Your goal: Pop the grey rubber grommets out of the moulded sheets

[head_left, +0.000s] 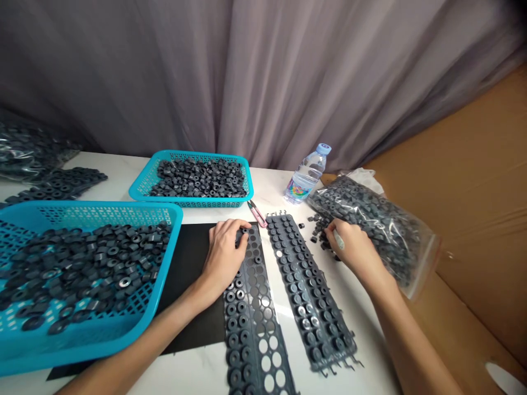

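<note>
My left hand (pixel 225 248) rests over the far end of a black perforated rubber sheet (pixel 258 285). Its thumb and index finger close around a small black ring-shaped piece (pixel 244 231). Rows of similar pieces fill the sheet's left columns, while many holes on its right side show through. My right hand (pixel 353 244) reaches down, fingers bent, at a loose pile of small black pieces (pixel 319 226). A narrow pale thing (pixel 338 239) shows at its fingers; the fingertips are hidden. Between the hands lies a second black sheet (pixel 307 288), studded with round pieces.
Two blue baskets, one near left (pixel 169 263) and one farther back (pixel 190 203), hold black pieces. Pink thread snips (pixel 257 214), a water bottle (pixel 306 174) and a clear bag of black pieces (pixel 376 225) lie around. A cardboard wall (pixel 461 181) stands at right.
</note>
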A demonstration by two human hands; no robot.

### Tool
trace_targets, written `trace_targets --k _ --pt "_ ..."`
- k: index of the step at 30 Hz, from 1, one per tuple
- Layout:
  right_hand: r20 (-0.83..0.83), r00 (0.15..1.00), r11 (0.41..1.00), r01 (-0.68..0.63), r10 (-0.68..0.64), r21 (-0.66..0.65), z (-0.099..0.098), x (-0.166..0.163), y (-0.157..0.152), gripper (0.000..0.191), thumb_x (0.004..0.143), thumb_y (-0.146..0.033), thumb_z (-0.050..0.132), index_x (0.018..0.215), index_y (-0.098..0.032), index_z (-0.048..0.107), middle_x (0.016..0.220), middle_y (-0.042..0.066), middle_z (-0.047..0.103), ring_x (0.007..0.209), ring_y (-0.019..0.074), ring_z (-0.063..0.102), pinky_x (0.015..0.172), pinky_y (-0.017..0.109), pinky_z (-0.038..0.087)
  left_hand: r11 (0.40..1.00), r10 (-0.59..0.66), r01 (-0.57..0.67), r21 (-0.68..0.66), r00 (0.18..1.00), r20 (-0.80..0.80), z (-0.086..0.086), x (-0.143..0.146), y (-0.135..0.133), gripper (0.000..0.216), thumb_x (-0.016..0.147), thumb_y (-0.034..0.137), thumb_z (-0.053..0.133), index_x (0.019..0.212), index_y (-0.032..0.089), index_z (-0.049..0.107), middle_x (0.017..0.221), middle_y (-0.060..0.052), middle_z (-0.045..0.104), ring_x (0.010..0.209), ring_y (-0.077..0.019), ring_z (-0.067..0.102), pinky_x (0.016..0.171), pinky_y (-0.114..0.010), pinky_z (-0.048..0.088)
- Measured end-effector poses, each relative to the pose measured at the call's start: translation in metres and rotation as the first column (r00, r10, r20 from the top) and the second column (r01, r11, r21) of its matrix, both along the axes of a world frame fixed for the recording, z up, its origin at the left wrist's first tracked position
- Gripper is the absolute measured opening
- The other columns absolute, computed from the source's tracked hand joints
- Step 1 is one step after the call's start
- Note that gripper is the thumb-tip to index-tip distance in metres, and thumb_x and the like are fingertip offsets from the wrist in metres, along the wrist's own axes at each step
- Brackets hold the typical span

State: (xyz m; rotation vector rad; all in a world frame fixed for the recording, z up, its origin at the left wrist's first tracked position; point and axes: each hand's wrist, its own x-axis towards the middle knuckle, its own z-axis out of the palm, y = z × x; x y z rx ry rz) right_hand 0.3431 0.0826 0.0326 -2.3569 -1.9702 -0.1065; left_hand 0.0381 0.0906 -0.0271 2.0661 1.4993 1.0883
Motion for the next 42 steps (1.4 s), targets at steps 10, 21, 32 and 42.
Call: trace_targets --k 10,21,32,42 --pt "-0.513 0.740 0.899 -0.392 0.435 0.196 0.016 -0.069 -0.006 0.028 0.099 -0.026 0.046 0.112 -0.018 0.070 0.086 0.007 0.075 0.084 0.0241 0.073 0.080 0.032 0.051 0.999 0.039 -0.038 -0.021 0.998 0.049 0.000 -0.001 0.002 0.028 0.087 0.005 0.058 0.104 0.025 0.066 0.108 -0.002 0.071 0.107 -0.0247 0.064 0.100 -0.042 0.042" --pt "-0.958 0.130 0.861 -0.481 0.255 0.164 -0.021 -0.122 0.043 0.013 0.093 -0.030 0.060 0.087 -0.020 0.053 0.066 0.000 0.070 0.050 0.0116 0.062 0.045 0.020 0.049 0.999 0.019 -0.014 -0.053 0.995 0.096 -0.001 -0.006 0.009 0.010 0.098 0.016 0.058 0.104 0.023 0.062 0.102 -0.003 0.071 0.095 -0.0219 0.067 0.093 -0.038 0.048" --pt "-0.987 -0.016 0.871 -0.469 0.159 0.148 -0.045 -0.121 0.040 0.012 0.084 -0.026 0.070 0.087 -0.016 0.063 0.074 0.002 0.072 0.054 0.0121 0.067 0.053 0.023 0.060 0.998 0.018 -0.015 -0.055 0.998 0.062 -0.004 -0.006 0.008 0.012 0.099 0.015 0.056 0.104 0.024 0.061 0.105 -0.003 0.071 0.100 -0.0234 0.065 0.097 -0.040 0.046" --pt "-0.988 -0.020 0.863 -0.485 0.150 0.141 -0.050 -0.121 0.042 0.015 0.086 -0.029 0.070 0.091 -0.016 0.064 0.076 0.002 0.072 0.057 0.0125 0.068 0.054 0.022 0.059 0.998 0.021 -0.018 -0.063 0.999 0.048 -0.001 -0.005 0.006 0.010 0.101 0.017 0.055 0.105 0.024 0.061 0.105 -0.003 0.072 0.101 -0.0236 0.065 0.097 -0.040 0.045"
